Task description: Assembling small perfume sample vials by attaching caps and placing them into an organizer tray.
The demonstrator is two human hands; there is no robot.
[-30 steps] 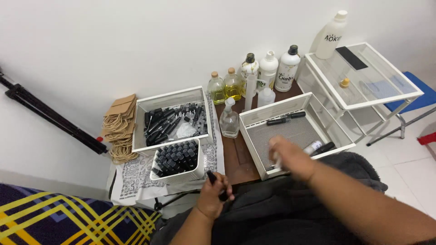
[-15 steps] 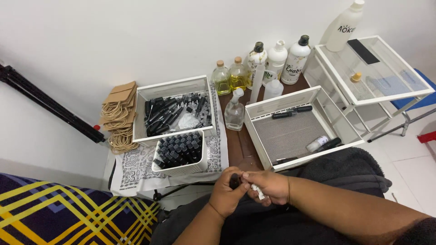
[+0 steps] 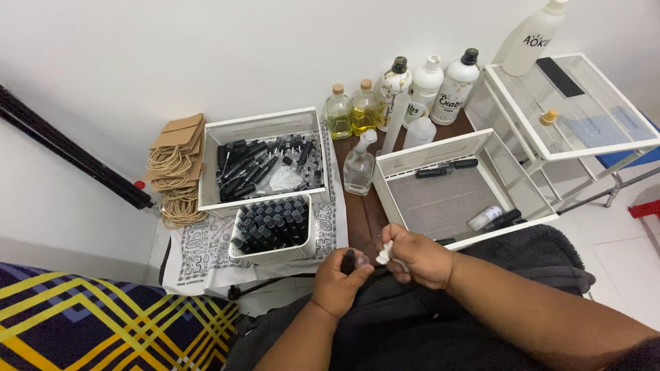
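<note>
Left hand (image 3: pixel 338 283): closed around a small dark vial (image 3: pixel 349 262), which stands roughly upright in the fist with only its top showing above the fingers (image 3: pixel 362 270).
Right hand (image 3: pixel 418 257): fingers curled shut, pinching a small white piece (image 3: pixel 384 253) between thumb and fingertips; what the piece is cannot be told.
Key relation: the white piece sits just to the right of the vial's top and at about the same height; the two are close, and whether they touch cannot be told.
Long axis of the vial: near vertical, tilted slightly toward the right hand.
Nearer hand: both hands meet over the lap, in front of the worktop (image 3: pixel 363 209); the right hand's fingertips are the ones facing the vial's open end.
Where the vial lies: in the left fist, below the near edge of the worktop, in front of the small white tub of dark vials (image 3: pixel 271 230).
Around it: a white mesh tray (image 3: pixel 447 199) lies beyond the right hand, holding a few dark pens and one pale tube; a clear pump bottle (image 3: pixel 359 167) stands between tray and tub.
</note>
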